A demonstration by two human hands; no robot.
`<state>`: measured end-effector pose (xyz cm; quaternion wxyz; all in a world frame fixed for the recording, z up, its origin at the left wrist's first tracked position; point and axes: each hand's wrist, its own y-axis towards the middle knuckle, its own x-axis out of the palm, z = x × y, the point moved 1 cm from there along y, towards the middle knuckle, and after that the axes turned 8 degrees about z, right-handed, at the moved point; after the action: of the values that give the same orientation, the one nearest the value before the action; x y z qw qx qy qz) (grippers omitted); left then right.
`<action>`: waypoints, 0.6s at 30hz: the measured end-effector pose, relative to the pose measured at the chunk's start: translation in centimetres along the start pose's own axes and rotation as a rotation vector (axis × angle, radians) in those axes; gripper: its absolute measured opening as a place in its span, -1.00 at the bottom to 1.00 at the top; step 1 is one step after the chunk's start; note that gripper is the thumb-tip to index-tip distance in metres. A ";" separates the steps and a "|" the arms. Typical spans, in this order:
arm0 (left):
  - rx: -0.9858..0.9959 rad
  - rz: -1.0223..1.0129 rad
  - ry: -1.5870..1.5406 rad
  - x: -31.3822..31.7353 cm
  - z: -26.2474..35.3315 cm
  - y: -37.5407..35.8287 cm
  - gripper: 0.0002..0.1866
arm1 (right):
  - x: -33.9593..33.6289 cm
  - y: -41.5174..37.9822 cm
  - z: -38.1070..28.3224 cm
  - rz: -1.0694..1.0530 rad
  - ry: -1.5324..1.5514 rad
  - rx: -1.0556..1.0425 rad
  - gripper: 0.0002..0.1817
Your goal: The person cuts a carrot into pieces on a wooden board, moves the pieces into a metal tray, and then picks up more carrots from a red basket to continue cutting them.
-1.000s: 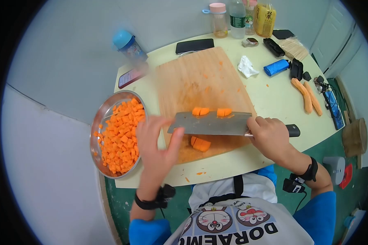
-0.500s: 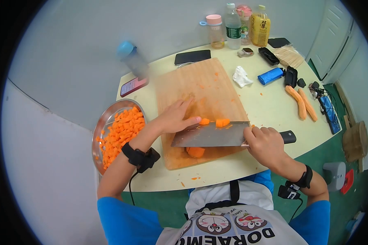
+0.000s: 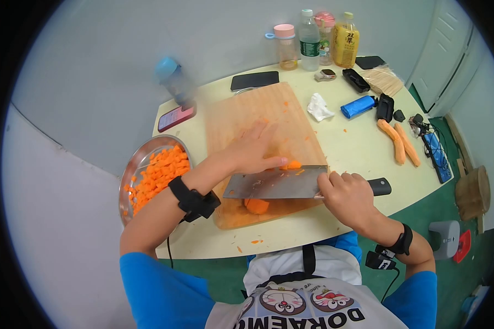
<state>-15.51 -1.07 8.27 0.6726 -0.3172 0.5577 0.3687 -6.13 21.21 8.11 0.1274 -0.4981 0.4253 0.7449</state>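
My right hand (image 3: 346, 196) grips the black handle of a cleaver (image 3: 274, 183), whose wide blade lies flat over the near part of the wooden cutting board (image 3: 241, 115). My left hand (image 3: 255, 151) rests palm down on the board behind the blade, fingers spread over carrot pieces (image 3: 294, 164) at the blade's far edge. Another carrot chunk (image 3: 256, 205) lies on the near side of the blade. A steel bowl (image 3: 142, 159) of diced carrot stands left of the board, partly behind my left forearm.
Two peeled carrots (image 3: 398, 142) lie at the table's right side. A crumpled tissue (image 3: 318, 107), a blue roll (image 3: 358, 106), phones (image 3: 254, 80) and bottles (image 3: 308, 33) stand behind the board. A blue-capped bottle (image 3: 173, 79) and a red phone (image 3: 175, 116) sit far left.
My left hand has come from the bowl's side across the board and settled on the carrot pieces behind the blade. The cleaver has stayed nearly still in my right hand.
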 end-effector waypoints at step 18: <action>-0.025 -0.083 -0.068 -0.8 0.8 -0.5 -0.01 | -1.2 0.4 -0.5 0.019 -0.012 -0.033 -0.69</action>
<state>-14.75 -0.79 9.20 0.7017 -0.3360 0.5163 0.3581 -5.50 20.90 9.22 0.1144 -0.4915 0.4168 0.7560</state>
